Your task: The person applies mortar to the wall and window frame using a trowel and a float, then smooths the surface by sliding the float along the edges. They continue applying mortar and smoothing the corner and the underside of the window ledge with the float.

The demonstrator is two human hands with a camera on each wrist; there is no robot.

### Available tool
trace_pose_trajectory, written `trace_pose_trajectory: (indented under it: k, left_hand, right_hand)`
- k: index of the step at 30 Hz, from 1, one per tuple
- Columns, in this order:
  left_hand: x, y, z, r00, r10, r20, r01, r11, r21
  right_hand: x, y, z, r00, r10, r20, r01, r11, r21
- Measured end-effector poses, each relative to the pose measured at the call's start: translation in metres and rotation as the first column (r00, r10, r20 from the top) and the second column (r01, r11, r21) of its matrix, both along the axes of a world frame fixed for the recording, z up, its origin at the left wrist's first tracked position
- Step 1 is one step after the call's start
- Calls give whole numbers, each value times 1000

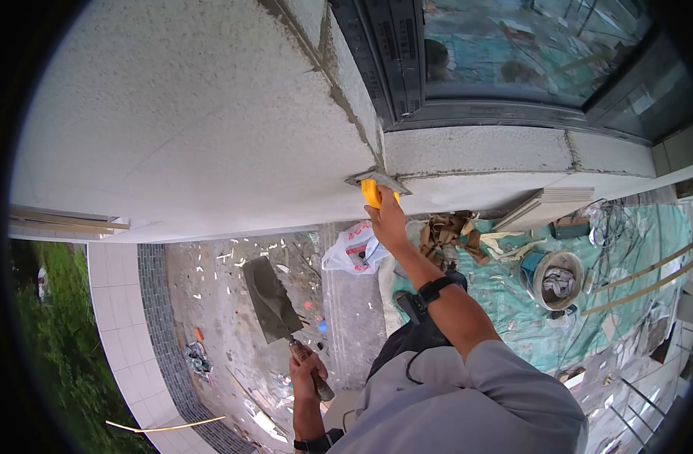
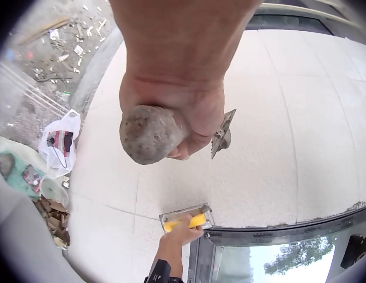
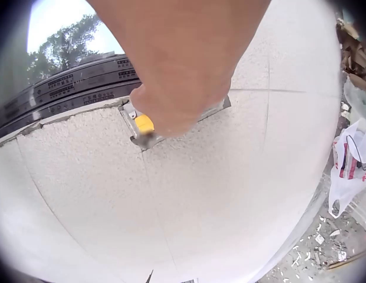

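Yellow-handled float (image 1: 371, 192) gripped in right hand (image 1: 390, 222), plate against pale wall (image 1: 210, 129) near the window frame (image 1: 490, 114), likely for even pressure. Left hand (image 1: 307, 369) grips trowel (image 1: 271, 299), nearer left, probably so mortar's within reach.

A dark window frame (image 1: 497, 113) stands above a littered floor (image 1: 218, 303).
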State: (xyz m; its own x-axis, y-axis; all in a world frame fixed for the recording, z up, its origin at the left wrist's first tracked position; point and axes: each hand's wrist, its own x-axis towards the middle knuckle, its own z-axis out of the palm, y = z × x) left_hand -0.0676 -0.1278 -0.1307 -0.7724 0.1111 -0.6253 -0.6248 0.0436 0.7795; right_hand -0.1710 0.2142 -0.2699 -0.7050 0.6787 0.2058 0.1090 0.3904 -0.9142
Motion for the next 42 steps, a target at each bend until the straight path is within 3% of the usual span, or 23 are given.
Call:
trace_pose_trajectory:
  k: [5,10,18,23,25,30,32,35,37,38,42]
  left_hand:
    - [-3,6,6,1000,3,-8,-3,1000,28]
    - [-6,5,4,1000,-9,-23,10,998,57]
    - [-12,15,10,997,-51,-57,58,989,133]
    - [-7,13,14,995,-57,-80,65,992,110]
    - [-4,7,12,995,-45,-88,53,995,88]
    - [-1,-2,10,998,-46,-52,49,997,62]
    - [-1,-1,11,998,-35,-58,40,995,87]
    - [1,-5,8,997,-28,-69,36,993,114]
    - [2,-4,6,997,-28,-72,36,992,119]
    - [3,-3,8,997,-30,-67,37,992,118]
    - [5,1,9,999,-40,-33,44,993,109]
  right_hand:
    - [27,-11,-20,990,76,120,-70,996,-55]
    - [52,-7,38,999,28,20,-24,984,-178]
    - [29,13,127,992,29,-122,-15,994,111]
    - [16,24,109,995,60,-84,-60,998,5]
    - [27,25,90,990,133,45,-132,991,-14]
    - [62,19,87,983,181,-24,-182,983,-18]
    - [68,20,87,979,175,-104,-185,978,-96]
    - [73,27,78,991,128,-32,-132,962,-241]
    - [73,23,38,996,83,-42,-93,936,-339]
    - [73,21,39,998,35,-49,-53,899,-435]
    - [64,-1,48,1000,-11,-19,-1,842,-540]
